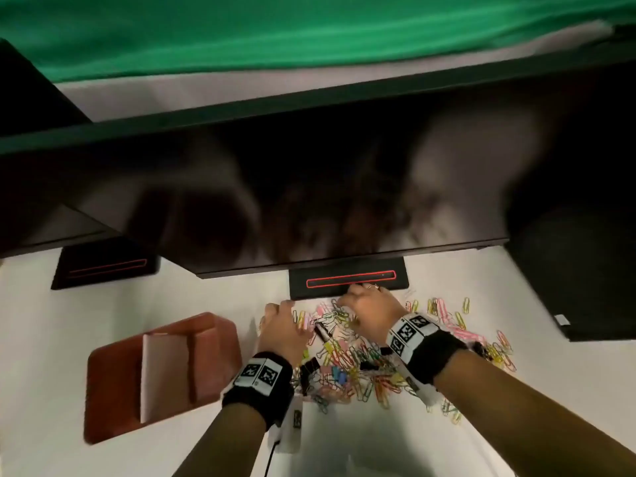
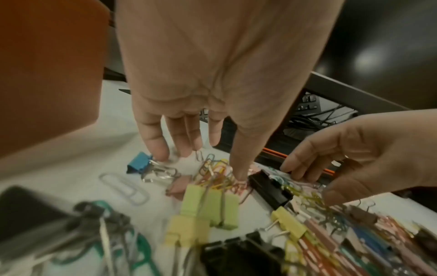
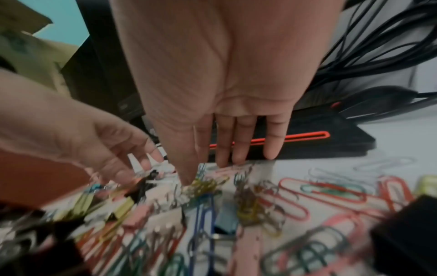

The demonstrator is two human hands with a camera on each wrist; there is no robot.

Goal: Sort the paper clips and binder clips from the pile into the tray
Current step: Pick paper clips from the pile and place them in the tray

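A pile of coloured paper clips and binder clips [image 1: 375,352] lies on the white desk. A brown tray [image 1: 103,390] with dividers sits to its left, and I see no clips in it. My left hand [image 2: 201,162] reaches down with straight fingers. Its fingertips touch the pile near a blue binder clip [image 2: 139,164] and a tangle of paper clips [image 2: 212,173]. My right hand [image 3: 208,173] also points down with straight fingers. Its thumb rests on yellow paper clips [image 3: 205,184]. A black binder clip [image 2: 269,188] lies between the two hands. Neither hand holds anything.
A large dark monitor [image 1: 309,184] overhangs the desk. Its black stand base with a red line [image 1: 347,280] touches the pile's far edge. A second base [image 1: 103,270] sits far left, a black box [image 1: 585,287] at the right, and cables [image 3: 378,46] behind.
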